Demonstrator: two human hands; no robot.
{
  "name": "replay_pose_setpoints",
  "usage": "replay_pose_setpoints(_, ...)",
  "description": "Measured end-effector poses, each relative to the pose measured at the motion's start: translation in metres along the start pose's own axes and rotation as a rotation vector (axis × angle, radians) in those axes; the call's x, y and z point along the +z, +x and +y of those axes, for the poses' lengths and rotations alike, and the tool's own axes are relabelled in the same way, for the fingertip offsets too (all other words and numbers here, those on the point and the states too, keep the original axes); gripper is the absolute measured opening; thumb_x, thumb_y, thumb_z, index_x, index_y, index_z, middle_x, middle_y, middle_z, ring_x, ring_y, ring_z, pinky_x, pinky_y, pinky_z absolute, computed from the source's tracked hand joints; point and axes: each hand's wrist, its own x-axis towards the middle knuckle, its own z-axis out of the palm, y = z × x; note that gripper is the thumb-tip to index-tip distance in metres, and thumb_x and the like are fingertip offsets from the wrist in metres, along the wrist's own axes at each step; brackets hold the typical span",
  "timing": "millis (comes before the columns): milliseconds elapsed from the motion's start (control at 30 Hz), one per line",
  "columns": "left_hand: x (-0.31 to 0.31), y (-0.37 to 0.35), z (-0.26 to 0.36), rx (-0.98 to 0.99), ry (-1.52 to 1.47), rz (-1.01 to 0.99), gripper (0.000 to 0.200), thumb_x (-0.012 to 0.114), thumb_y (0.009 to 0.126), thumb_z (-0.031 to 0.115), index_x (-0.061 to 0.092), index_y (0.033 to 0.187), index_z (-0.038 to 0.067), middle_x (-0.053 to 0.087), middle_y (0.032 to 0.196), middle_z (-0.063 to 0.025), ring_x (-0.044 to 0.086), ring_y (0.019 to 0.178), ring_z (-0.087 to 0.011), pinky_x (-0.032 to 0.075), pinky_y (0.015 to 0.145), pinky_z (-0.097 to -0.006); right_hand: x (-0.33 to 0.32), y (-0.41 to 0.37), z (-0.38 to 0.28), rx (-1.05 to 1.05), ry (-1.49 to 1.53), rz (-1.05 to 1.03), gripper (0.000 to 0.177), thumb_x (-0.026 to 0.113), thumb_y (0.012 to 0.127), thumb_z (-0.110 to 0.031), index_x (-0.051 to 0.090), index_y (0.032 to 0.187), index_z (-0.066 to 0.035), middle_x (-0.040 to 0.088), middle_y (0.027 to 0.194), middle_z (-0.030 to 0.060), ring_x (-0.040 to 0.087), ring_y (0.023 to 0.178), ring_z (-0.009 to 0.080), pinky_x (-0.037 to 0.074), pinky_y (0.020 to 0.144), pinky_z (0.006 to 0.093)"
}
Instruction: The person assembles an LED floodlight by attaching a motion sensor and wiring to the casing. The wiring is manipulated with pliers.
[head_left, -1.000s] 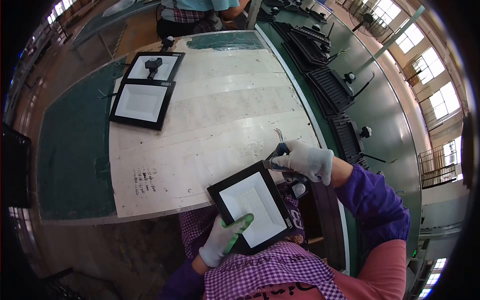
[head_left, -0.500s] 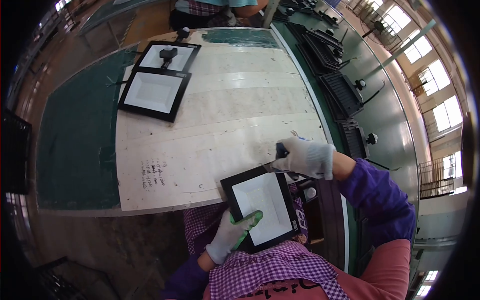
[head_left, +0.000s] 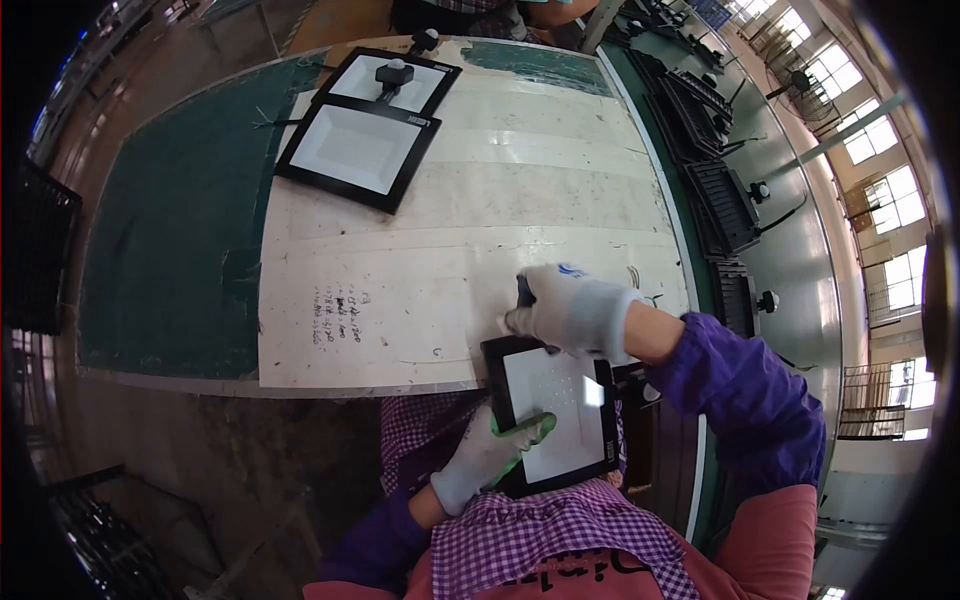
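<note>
A black-framed LED floodlight (head_left: 555, 400) with a pale glass front leans tilted between my body and the table's near edge. My left hand (head_left: 485, 455), in a white and green work glove, is closed on its lower left side, with the thumb lying over the glass. At the light's upper edge is my right hand (head_left: 570, 308), gloved in white, its fingers curled together. Something dark shows by its fingers and a small whitish bit under them; I cannot make out what it holds. The hand hides the light's top right corner.
Two similar floodlights (head_left: 358, 148) lie overlapping at the table's far left, cords trailing. Handwriting marks the white tabletop (head_left: 480, 260). Several black lamp housings (head_left: 722, 205) line the green bench at right. A person (head_left: 480, 18) is beyond the table's far edge.
My right hand has shifted left along the light's upper edge. My left hand keeps its hold on the light. The whole view has shifted a little.
</note>
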Motion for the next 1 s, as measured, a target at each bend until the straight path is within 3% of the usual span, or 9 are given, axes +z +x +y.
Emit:
replay_pose_setpoints(67,0.0,-0.001,-0.005,-0.013,-0.089,0.002,0.035,0.065,0.088,0.002,0.053,0.12,-0.002,0.061,0.107,-0.0048,0.058,0.095,-0.0106,0.049,0.085,-0.0252,-0.004,0.004,-0.005,0.013,-0.03,-0.011,0.03,0.065,0.087,-0.029,0.062,0.09,0.001,0.062,0.066,0.0074,0.059,0.054,0.016,0.047,0.048,0.0306)
replay_pose_setpoints(167,-0.005,0.004,-0.01,0.011,-0.145,-0.016,0.036,0.064,0.088,0.002,0.052,0.122,-0.002,0.06,0.108,-0.0046,0.057,0.096,-0.0103,0.049,0.086,-0.0252,-0.003,-0.008,0.005,-0.134,0.296,0.09,0.028,0.065,0.087,-0.027,0.062,0.092,0.0,0.061,0.066,0.0059,0.057,0.054,0.0137,0.046,0.048,0.0299)
replay_pose_setpoints(200,-0.005,0.005,-0.01,0.022,-0.152,-0.022,0.037,0.064,0.088,0.002,0.051,0.123,-0.002,0.06,0.108,-0.0045,0.057,0.096,-0.0101,0.048,0.086,-0.0252,-0.011,-0.022,0.001,-0.079,0.311,0.052,0.026,0.066,0.086,-0.025,0.063,0.093,0.0,0.063,0.068,0.0057,0.057,0.056,0.0126,0.046,0.051,0.0285)
replay_pose_setpoints(333,-0.002,0.003,0.001,-0.029,-0.09,-0.011,0.039,0.065,0.089,0.005,0.05,0.123,-0.002,0.06,0.109,-0.0052,0.056,0.097,-0.0101,0.048,0.087,-0.0257,0.008,-0.014,0.028,-0.061,0.206,-0.032,0.026,0.067,0.086,-0.025,0.063,0.093,0.0,0.064,0.072,0.0063,0.058,0.06,0.0124,0.047,0.054,0.0294)
replay_pose_setpoints(500,-0.002,0.002,-0.001,-0.06,-0.082,-0.008,0.035,0.064,0.089,0.003,0.05,0.121,-0.001,0.058,0.105,-0.0042,0.055,0.091,-0.0098,0.048,0.081,-0.025,0.007,-0.009,0.007,-0.032,0.129,-0.078,0.032,0.062,0.089,-0.029,0.06,0.098,0.001,0.061,0.07,0.0071,0.059,0.059,0.0147,0.047,0.051,0.0297)
replay_pose_setpoints(633,-0.004,0.002,-0.007,-0.006,-0.084,0.006,0.038,0.065,0.089,0.006,0.05,0.123,-0.002,0.061,0.109,-0.0065,0.057,0.095,-0.0103,0.048,0.086,-0.0262,-0.003,-0.016,-0.012,0.012,0.032,-0.142,0.033,0.058,0.091,-0.03,0.059,0.102,0.001,0.061,0.071,0.008,0.06,0.059,0.0174,0.048,0.051,0.0304)
replay_pose_setpoints(733,-0.003,0.001,-0.002,-0.02,-0.044,0.013,0.035,0.063,0.088,0.003,0.05,0.12,-0.002,0.06,0.106,-0.0055,0.056,0.092,-0.0098,0.048,0.083,-0.0257,0.001,-0.011,-0.01,-0.071,-0.014,-0.127,0.03,0.057,0.091,-0.028,0.059,0.101,0.0,0.062,0.072,0.0086,0.06,0.059,0.0179,0.048,0.052,0.0312)
replay_pose_setpoints(900,-0.003,0.001,0.004,-0.06,-0.025,0.004,0.028,0.061,0.089,0.0,0.051,0.115,0.0,0.058,0.102,-0.0037,0.054,0.086,-0.0084,0.047,0.079,-0.0246,0.011,-0.013,-0.006,-0.084,0.056,-0.132,0.031,0.062,0.091,-0.03,0.059,0.101,0.0,0.06,0.069,0.0063,0.058,0.057,0.0137,0.047,0.05,0.0291)
replay_pose_setpoints(1000,0.0,0.002,-0.003,0.033,-0.113,0.018,0.029,0.062,0.089,0.002,0.052,0.116,-0.001,0.058,0.102,-0.0029,0.054,0.086,-0.0076,0.047,0.078,-0.0242,0.008,-0.008,-0.009,-0.088,0.101,-0.092,0.032,0.062,0.091,-0.031,0.06,0.101,0.0,0.06,0.069,0.006,0.058,0.057,0.0132,0.047,0.05,0.0291)
